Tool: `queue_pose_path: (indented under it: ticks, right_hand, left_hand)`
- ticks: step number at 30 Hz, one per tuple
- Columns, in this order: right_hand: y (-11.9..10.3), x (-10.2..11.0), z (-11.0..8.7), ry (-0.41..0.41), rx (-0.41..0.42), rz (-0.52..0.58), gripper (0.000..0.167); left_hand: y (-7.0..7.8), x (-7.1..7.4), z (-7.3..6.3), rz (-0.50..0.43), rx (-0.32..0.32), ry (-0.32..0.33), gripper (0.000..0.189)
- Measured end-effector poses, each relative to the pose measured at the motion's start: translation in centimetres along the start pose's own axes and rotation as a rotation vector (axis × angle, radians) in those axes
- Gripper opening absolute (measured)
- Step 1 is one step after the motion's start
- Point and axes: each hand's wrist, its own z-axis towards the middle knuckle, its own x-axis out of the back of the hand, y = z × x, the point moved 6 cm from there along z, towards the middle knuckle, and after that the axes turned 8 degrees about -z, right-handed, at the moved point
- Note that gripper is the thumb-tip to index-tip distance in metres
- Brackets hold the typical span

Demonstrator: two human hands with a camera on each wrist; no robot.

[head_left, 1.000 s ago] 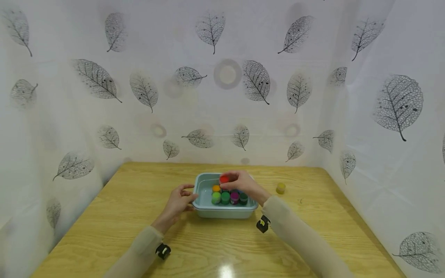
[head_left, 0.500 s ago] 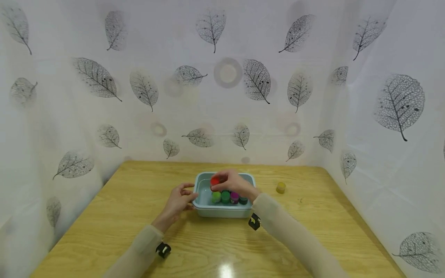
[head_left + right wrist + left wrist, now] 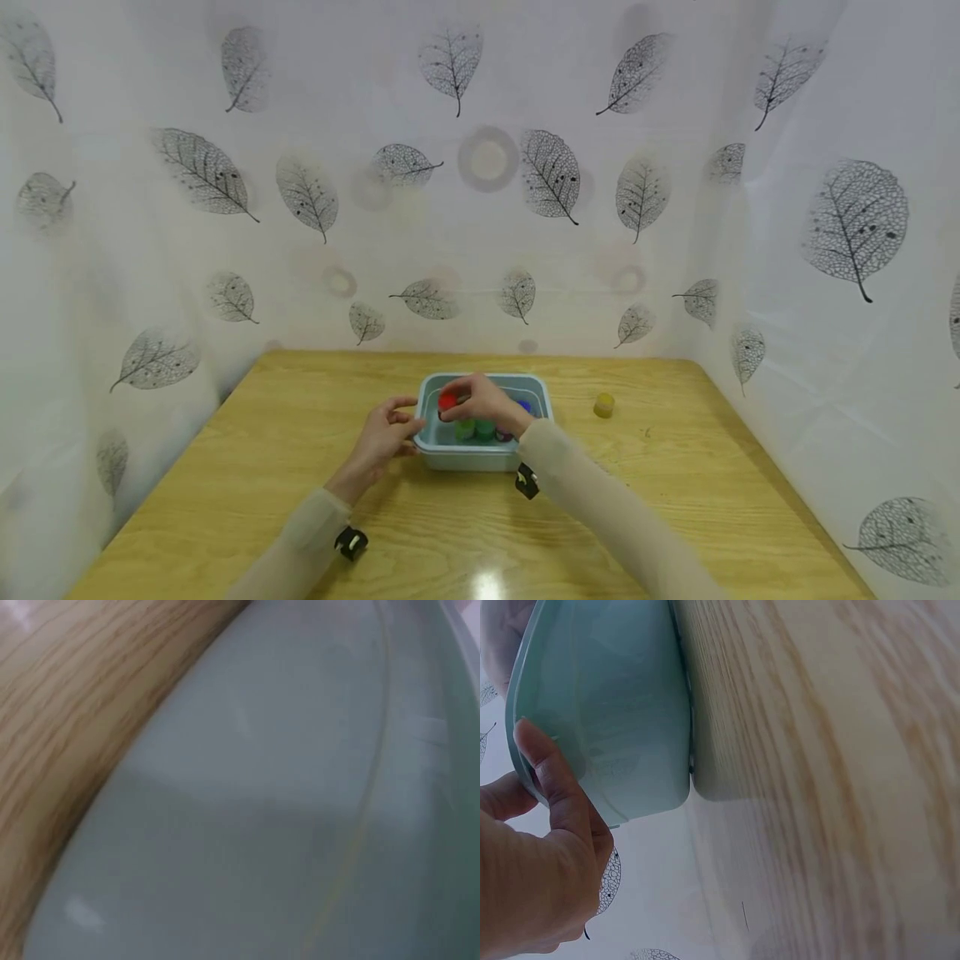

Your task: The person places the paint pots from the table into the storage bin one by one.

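In the head view a pale blue-green plastic basin (image 3: 480, 460) stands on the table, with several small paint pots inside. My left hand (image 3: 386, 437) holds its left rim; in the left wrist view the fingers (image 3: 559, 784) lie against the outer wall of the basin (image 3: 622, 697). Over the basin's left part, my right hand (image 3: 480, 402) pinches a red paint pot (image 3: 447, 403). Below that hand sit a light green pot (image 3: 465, 430) and a green pot (image 3: 485, 431). A blue pot (image 3: 523, 407) shows behind the wrist. The right wrist view shows only the basin's wall (image 3: 225, 825) and the table.
A yellow paint pot (image 3: 603, 406) stands alone on the wooden table (image 3: 360, 375), right of the basin. A white curtain with leaf prints (image 3: 480, 233) encloses the table's back and sides.
My right hand has carried the red pot leftward and slightly down, toward the basin's left part. The left hand has stayed at the rim.
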Motion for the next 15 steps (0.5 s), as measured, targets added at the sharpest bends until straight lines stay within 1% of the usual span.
queue_pose_path:
  ticks: [3, 11, 12, 15]
  right_hand:
    - [0.3, -0.5, 0.3, 0.016, -0.021, 0.004, 0.046]
    - [0.4, -0.8, 0.9, 0.074, -0.057, -0.053, 0.041]
    - [0.5, -0.9, 1.1, 0.082, -0.063, -0.059, 0.041]
    - [0.8, -1.0, 1.3, 0.103, -0.078, -0.075, 0.040]
  left_hand:
    - [-0.1, 0.1, -0.1, 0.005, 0.004, 0.005, 0.044]
    - [-0.1, 0.2, 0.0, -0.005, -0.004, 0.007, 0.045]
    - [0.3, 0.0, -0.3, -0.007, -0.004, 0.001, 0.046]
    - [0.8, -0.2, -0.6, -0.007, 0.000, -0.019, 0.048]
